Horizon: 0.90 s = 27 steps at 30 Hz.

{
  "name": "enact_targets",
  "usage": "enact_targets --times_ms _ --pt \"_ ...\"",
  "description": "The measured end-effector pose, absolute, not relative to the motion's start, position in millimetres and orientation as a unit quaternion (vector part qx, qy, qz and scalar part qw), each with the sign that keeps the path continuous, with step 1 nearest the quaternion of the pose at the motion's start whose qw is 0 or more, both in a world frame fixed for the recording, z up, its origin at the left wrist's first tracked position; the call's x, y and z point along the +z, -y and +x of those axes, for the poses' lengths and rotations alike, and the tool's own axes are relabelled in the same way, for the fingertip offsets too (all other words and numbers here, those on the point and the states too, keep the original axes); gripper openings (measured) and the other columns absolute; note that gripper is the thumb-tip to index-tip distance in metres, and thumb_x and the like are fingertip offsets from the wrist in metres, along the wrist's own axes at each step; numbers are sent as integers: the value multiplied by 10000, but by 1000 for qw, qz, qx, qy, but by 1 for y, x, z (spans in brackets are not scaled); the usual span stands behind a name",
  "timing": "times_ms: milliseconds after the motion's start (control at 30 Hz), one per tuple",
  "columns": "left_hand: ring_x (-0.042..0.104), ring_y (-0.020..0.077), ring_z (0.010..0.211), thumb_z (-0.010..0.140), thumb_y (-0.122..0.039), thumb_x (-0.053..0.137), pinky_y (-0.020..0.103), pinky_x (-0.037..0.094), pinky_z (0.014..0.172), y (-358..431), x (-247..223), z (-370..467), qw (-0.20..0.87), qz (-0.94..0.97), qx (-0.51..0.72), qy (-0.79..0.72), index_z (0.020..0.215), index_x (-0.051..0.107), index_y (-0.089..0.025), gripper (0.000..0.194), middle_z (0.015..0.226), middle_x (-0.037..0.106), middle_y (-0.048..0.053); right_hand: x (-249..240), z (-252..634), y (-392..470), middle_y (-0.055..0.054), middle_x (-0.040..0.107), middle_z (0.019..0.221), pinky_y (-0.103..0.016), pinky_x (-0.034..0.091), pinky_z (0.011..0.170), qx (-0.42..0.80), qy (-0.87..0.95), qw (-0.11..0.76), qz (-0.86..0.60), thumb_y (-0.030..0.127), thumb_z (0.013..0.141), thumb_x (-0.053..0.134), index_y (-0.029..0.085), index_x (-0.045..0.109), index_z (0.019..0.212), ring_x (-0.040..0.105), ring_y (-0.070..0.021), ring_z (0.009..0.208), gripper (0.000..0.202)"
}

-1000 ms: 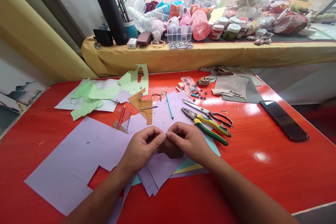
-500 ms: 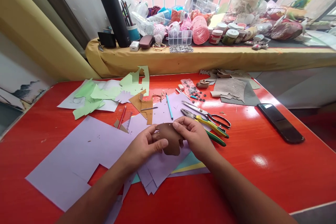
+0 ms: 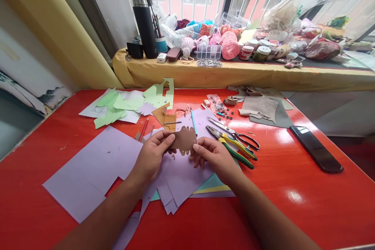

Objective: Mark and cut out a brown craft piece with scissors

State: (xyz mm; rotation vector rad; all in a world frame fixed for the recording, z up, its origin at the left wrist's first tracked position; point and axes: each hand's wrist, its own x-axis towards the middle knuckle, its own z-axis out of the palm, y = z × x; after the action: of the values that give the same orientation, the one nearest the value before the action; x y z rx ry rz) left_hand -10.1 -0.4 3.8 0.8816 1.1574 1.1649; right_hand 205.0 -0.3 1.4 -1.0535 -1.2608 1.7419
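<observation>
A brown cut piece with scalloped edges (image 3: 184, 140), leather by its look, is held up over the purple sheets (image 3: 187, 179). My left hand (image 3: 154, 152) pinches its left end between thumb and fingers. At its lower right edge, my right hand (image 3: 209, 154) grips it with thumb and forefinger, the other fingers curled below. Just right of that hand lie pliers with yellow and green handles (image 3: 233, 146) and a pair of scissors (image 3: 234, 133). Behind the piece are a blue pen (image 3: 193, 119) and orange-brown scraps (image 3: 165, 117).
Green paper scraps (image 3: 117, 103) lie at the back left, near a red pencil (image 3: 144, 129). Small black rings (image 3: 227, 113) and grey leather pieces (image 3: 259, 109) are at the back right. A phone (image 3: 316, 148) rests on the right. A black flask (image 3: 145, 27) stands on the crowded ledge.
The brown piece has been turned so its scalloped edges face up and down. My right hand has shifted to its lower right edge. The camera view has tilted up a little.
</observation>
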Motion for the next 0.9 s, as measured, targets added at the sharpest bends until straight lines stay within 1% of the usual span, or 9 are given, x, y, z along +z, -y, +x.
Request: enact_targets --times_ms 100,200,300,367,467,600,767,833,900 --pt "577 135 663 796 -567 885 281 476 618 -1 5 -11 586 407 495 -496 933 775 -211 396 830 709 9 -1 202 2 -25 749 778 -264 480 581 680 511 341 -401 652 932 767 204 662 889 650 -144 616 463" --pt "529 125 646 810 -559 877 277 446 622 -1 6 -12 599 439 459 -488 912 791 -199 383 761 672 0 -3 202 3 18 660 643 -265 442 577 667 514 352 -407 667 932 762 206 643 838 567 -131 569 486" --pt "526 121 675 829 -549 881 271 435 652 1 5 -10 631 432 443 -468 989 798 -195 397 795 677 3 -3 202 2 35 622 626 -254 377 533 660 493 371 -429 655 884 816 205 631 793 502 -111 532 494" --pt "552 129 700 834 -587 877 273 434 670 2 5 -8 673 416 431 -434 1023 780 -184 455 824 697 20 -2 203 1 24 655 650 -253 375 518 659 479 380 -438 652 862 832 206 638 806 515 -111 520 490" --pt "568 143 721 801 -608 902 283 435 689 5 4 -5 716 418 402 -389 1011 756 -166 511 826 703 36 -1 204 0 -4 709 673 -253 410 521 660 475 389 -432 638 865 831 204 642 837 592 -130 534 474" --pt "545 138 735 783 -519 924 284 436 710 6 2 -3 678 431 414 -429 1005 768 -164 447 849 694 25 -1 203 1 -15 735 702 -245 434 525 669 480 385 -417 614 882 823 200 657 880 660 -144 570 446" --pt "556 143 723 772 -497 900 285 445 687 3 3 -5 615 419 459 -485 952 764 -183 386 824 700 13 -5 200 5 -65 791 889 -248 442 524 676 510 336 -413 627 887 806 185 707 916 715 -159 632 454" --pt "582 151 726 781 -476 882 287 461 685 3 3 -6 610 427 460 -484 1007 779 -190 379 836 720 19 -7 199 5 -60 781 849 -260 468 555 669 528 324 -410 637 911 779 184 722 923 696 -158 636 457" --pt "623 167 759 789 -450 865 294 492 707 4 1 -7 613 434 459 -475 1066 789 -196 384 859 736 26 -7 199 5 -32 745 741 -270 478 579 660 533 329 -414 648 929 755 188 733 959 656 -155 610 461"
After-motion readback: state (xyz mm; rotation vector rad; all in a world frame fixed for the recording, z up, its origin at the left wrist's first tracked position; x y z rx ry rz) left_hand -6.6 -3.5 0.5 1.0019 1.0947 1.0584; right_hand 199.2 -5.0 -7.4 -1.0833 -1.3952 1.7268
